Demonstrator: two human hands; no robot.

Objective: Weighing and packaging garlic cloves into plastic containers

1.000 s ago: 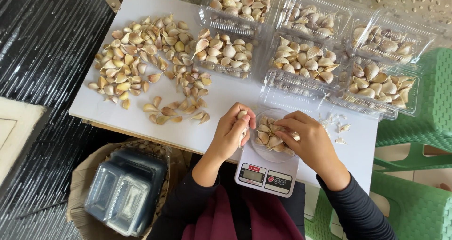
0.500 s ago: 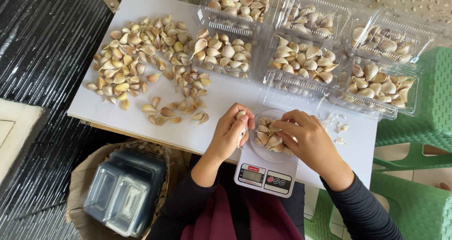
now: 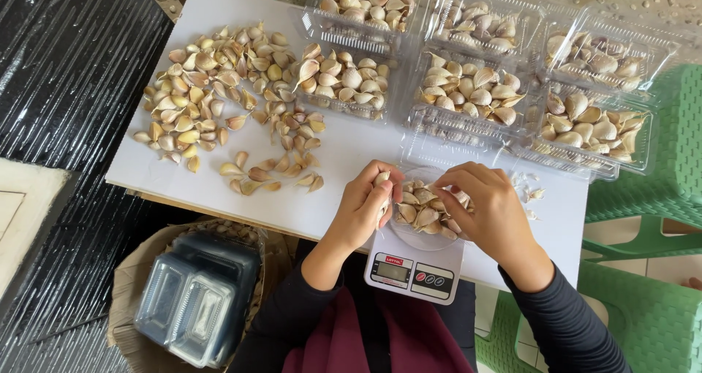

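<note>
left hand [image 3: 363, 203] pinching garlic clove [image 3: 382, 177] | right hand [image 3: 488, 211] curled – cloves | clear clamshell boxes [image 3: 468, 99] behind

Soft, even daylight, bright white rectangular surface [image 3: 351, 153] near overexposure at centre, faint short shadows under the loose pale garlic cloves [image 3: 219, 102], small glints on the clear plastic clamshell boxes [image 3: 607, 58] upper right, sharp focus throughout, slight wide-angle stretching at frame edges
</note>
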